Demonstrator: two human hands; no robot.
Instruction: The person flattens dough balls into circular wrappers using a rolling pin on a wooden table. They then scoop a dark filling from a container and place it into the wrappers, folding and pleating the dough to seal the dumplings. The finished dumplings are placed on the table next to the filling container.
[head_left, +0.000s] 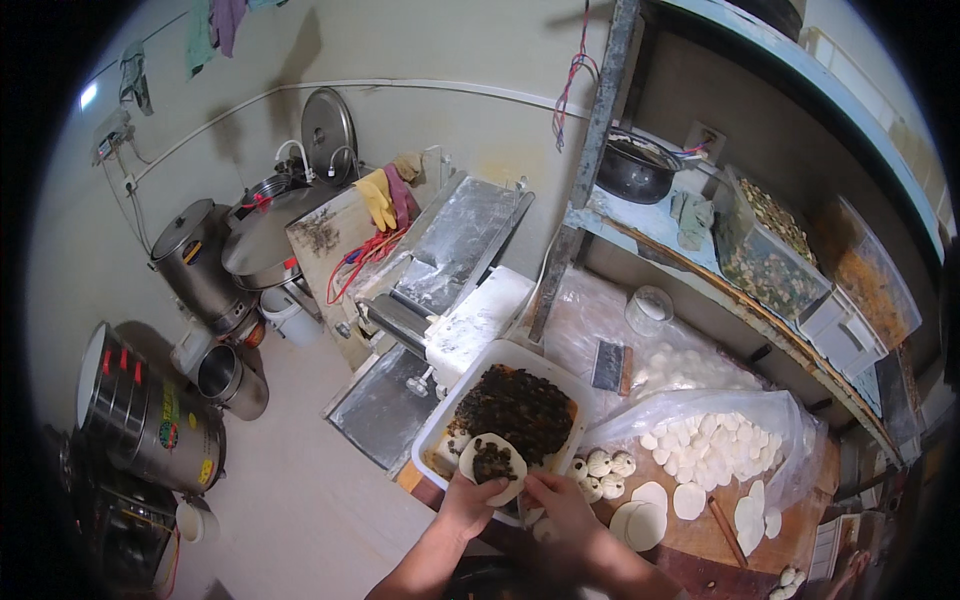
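Observation:
On my left hand (469, 502) lies a round dough wrapper (512, 491), with the thumb over its near edge. A heap of dark chopped filling (493, 461) sits in the middle of the wrapper. The fingers of my right hand (559, 499) pinch the wrapper's right edge. Both hands are above the near side of a white plastic tub (429, 420), which holds a large mass of dark filling (517, 409). Just right of the tub, several pleated buns (611, 474) stand close together. Flat wrappers (646, 525) lie beside my right forearm.
Right of the hands, a wooden board (694, 547) bears a rolling pin (727, 531) and a pile of dough pieces (712, 448) partly under plastic sheeting (799, 420). A floury dough-rolling machine (480, 315) stands behind the tub. A shelf (675, 240) with filled containers overhangs the right side.

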